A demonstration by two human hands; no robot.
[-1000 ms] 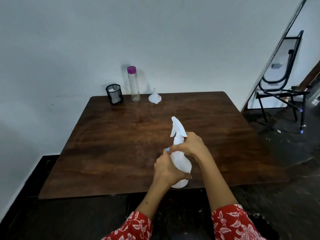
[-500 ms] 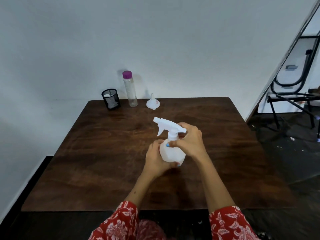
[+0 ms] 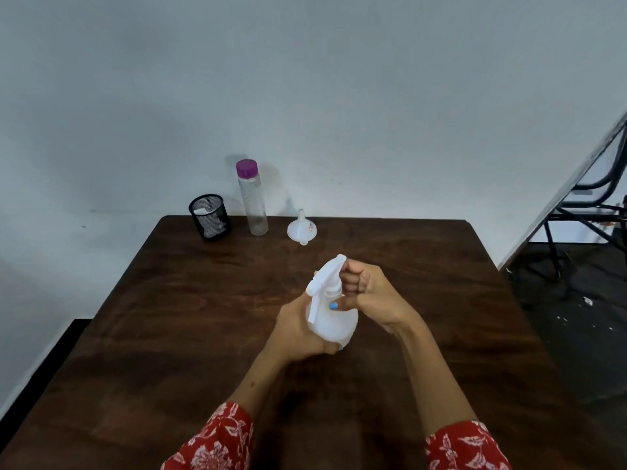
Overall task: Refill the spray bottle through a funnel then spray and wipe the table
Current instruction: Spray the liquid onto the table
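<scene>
A white spray bottle (image 3: pixel 334 322) stands over the middle of the dark wooden table (image 3: pixel 169 334). My left hand (image 3: pixel 298 329) grips its round body from the left. My right hand (image 3: pixel 368 293) is curled round the white trigger head at the bottle's neck, and the nozzle points toward me and to the left. At the table's far edge an upside-down white funnel (image 3: pixel 302 228) lies beside a clear bottle with a purple cap (image 3: pixel 252 198).
A black mesh cup (image 3: pixel 209 216) with something white inside stands at the far left corner. The wall runs right behind the table. A black metal chair (image 3: pixel 590 212) stands on the dark floor to the right.
The bottle has come in from the near table edge to the middle. The trigger head has turned, its nozzle swinging from left round toward me. Both hands have stayed on the bottle.
</scene>
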